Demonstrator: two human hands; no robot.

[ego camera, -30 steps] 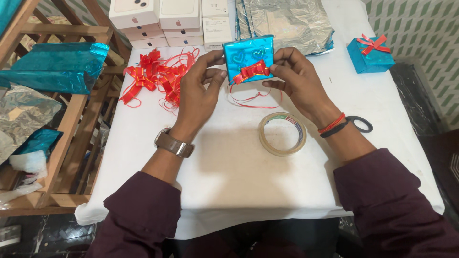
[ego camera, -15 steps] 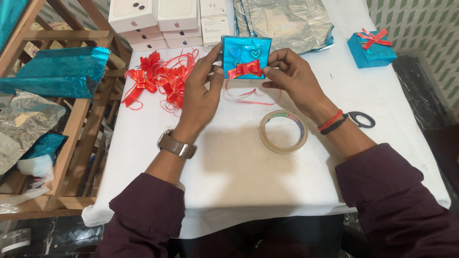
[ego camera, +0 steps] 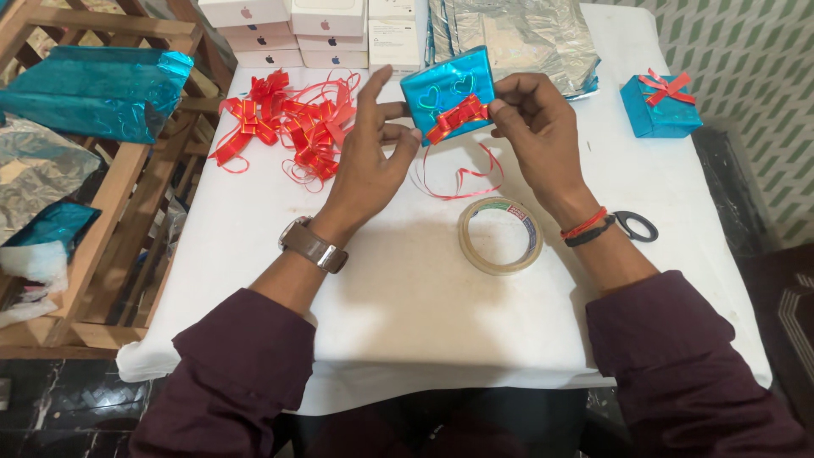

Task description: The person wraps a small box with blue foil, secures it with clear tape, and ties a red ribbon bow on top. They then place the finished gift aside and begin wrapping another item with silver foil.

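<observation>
A small box wrapped in shiny blue foil [ego camera: 445, 89] is held tilted above the white table [ego camera: 407, 297]. A red ribbon bow [ego camera: 456, 117] sits on its lower front, and thin red ribbon tails [ego camera: 458, 178] hang down to the table. My right hand [ego camera: 538, 127] grips the box's right edge by the bow. Fingertips of my left hand [ego camera: 369, 161] touch its lower left corner. A roll of clear tape [ego camera: 500, 236] lies on the table below the box.
A pile of red ribbon bows [ego camera: 292, 127] lies left of the box. White boxes [ego camera: 305, 30] and silver foil sheets [ego camera: 517, 38] are at the back. A second wrapped blue box [ego camera: 660, 103] stands far right. Scissors [ego camera: 634, 225] lie by my right wrist. A wooden rack [ego camera: 102, 178] holds foil at left.
The box has tilted, its right side rising, and the bow has slanted with it. My left hand has loosened to a fingertip touch at the corner. The ribbon tails have shifted on the table.
</observation>
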